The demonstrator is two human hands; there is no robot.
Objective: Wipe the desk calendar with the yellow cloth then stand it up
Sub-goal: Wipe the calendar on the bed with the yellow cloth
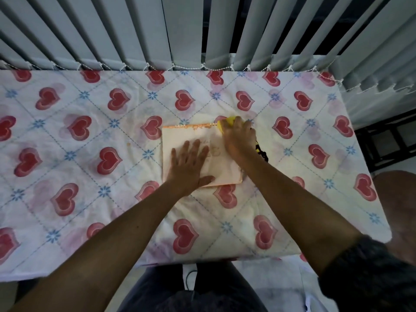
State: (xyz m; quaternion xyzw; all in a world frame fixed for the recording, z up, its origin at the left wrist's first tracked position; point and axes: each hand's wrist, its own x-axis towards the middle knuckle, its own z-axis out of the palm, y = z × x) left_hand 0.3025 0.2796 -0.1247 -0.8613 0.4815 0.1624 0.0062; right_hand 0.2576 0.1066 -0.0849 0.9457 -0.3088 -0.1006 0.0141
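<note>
The desk calendar [200, 154] lies flat at frame centre, spiral edge toward the top, long axis roughly left-right. The left hand [189, 164] pins it, fingers splayed; the right hand [239, 136] clenches the yellow cloth [227, 123] at its upper right corner. A hard wipe could skid it across the heart-print tablecloth [90, 131].

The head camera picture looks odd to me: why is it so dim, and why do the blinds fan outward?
Head view: light is low and patchy, brightest on the pale spiral-bound desk calendar, which looks washed out, its print barely readable; the right hand on the crumpled yellow cloth is smeared by motion, the left hand sharper; the wide lens splays the grey vertical blinds and bows the edges of the heart-patterned tablecloth.
</note>
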